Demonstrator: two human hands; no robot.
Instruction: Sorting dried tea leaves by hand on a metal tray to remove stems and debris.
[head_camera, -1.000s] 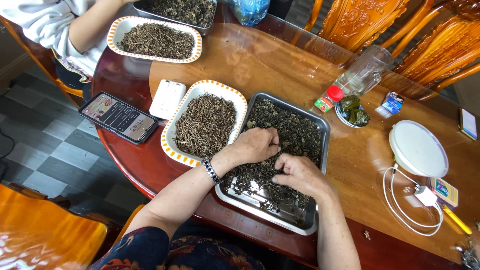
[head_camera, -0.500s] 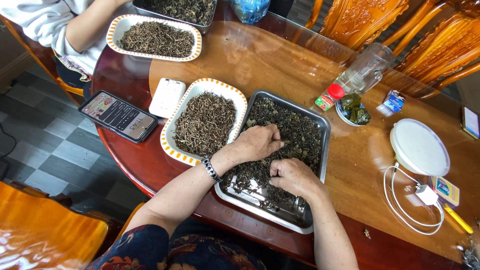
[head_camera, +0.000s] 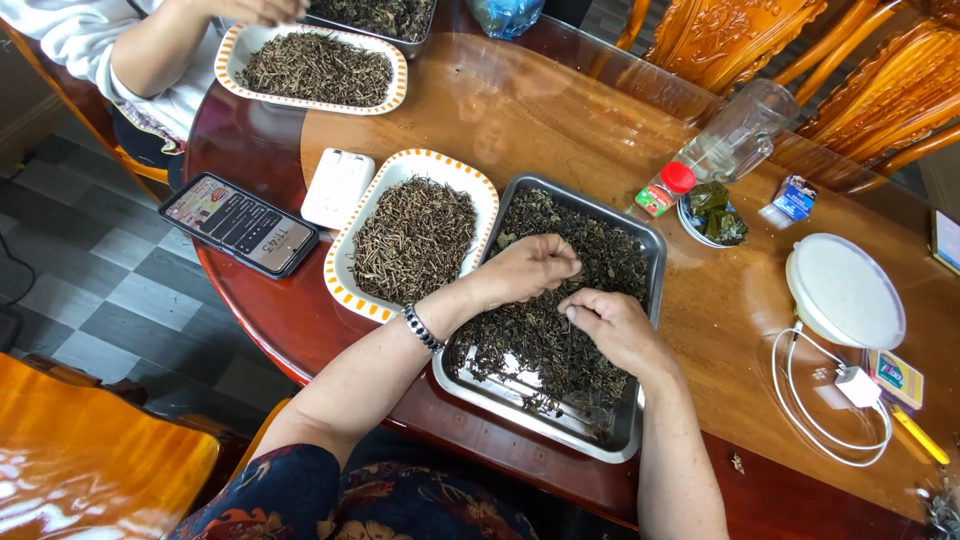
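Round glossy wooden table (head_camera: 560, 110), grey tiled floor (head_camera: 90, 290). Left hand (head_camera: 525, 268), right hand (head_camera: 612, 325) pinching dried leaves (head_camera: 545, 340), fingers narrow, over steel tray (head_camera: 640, 420).

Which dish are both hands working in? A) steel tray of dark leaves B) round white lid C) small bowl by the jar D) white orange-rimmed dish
A: left hand and right hand are both over the steel tray, fingers down in its dark leaves; the orange-rimmed dish sits untouched beside it.

Both hands' fingers (head_camera: 572, 268) curl inward over the metal tray (head_camera: 640, 425), hiding whatever they pinch. A second tray (head_camera: 420, 40) at 12 o'clock and another person's arm (head_camera: 150, 50) at 11 o'clock are cut off by the frame's edge.
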